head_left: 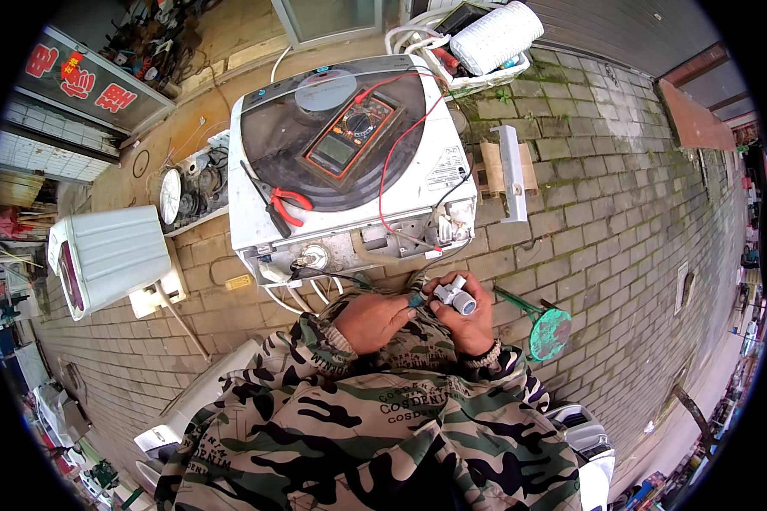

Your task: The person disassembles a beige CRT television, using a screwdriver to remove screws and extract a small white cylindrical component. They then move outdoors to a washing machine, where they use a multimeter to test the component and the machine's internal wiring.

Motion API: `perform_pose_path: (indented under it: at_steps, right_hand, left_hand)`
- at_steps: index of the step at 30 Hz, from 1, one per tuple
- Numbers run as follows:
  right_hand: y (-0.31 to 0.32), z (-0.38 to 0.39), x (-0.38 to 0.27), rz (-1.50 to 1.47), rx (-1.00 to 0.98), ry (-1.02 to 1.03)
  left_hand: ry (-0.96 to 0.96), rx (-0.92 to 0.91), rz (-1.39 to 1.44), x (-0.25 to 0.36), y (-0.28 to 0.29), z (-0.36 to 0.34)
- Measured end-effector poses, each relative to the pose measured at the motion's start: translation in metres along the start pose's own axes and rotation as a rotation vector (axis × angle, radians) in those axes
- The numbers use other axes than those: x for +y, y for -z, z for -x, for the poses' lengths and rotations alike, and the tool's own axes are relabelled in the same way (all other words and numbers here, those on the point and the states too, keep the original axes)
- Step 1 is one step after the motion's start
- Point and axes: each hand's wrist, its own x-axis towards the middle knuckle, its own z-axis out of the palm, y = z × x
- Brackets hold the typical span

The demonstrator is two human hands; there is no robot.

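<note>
My right hand [467, 317] is closed around a white plastic water inlet valve [455, 295] with a round ribbed end, held above my lap. Beside it, my left hand [371, 321] has its fingers curled inward toward the right hand. A small teal bit [415, 299] shows at its fingertips, too small to name. Just ahead stands a white washing machine [245, 220] with its front panel edge opened, showing wires and parts. On its dark lid lies an orange-edged multimeter [354, 136], its red test lead [389, 162] running down to the front edge. Red-handled pliers [288, 207] rest at the lid's left.
A white tub [115, 255] lies tilted at left near a tray of metal parts [198, 189]. A basket of hoses [486, 83] stands behind the machine. On the brick paving at right are a white strip panel [511, 175] and a green round-topped stool [550, 334].
</note>
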Motion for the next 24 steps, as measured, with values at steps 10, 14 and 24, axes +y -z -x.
perform_pose_path:
  at_steps: [10,14,24]
  right_hand:
    - [0.027,-0.013,0.002,0.162,-0.183,-0.064]
    - [0.039,-0.014,0.0,0.08,-0.231,-0.055]
    - [0.072,-0.01,-0.01,0.057,-0.327,-0.048]
  left_hand:
    - [0.179,0.068,0.217,0.022,-0.014,-0.005]
    - [0.278,0.115,0.688,0.019,-0.026,-0.005]
    - [0.261,0.171,0.826,0.03,-0.039,-0.009]
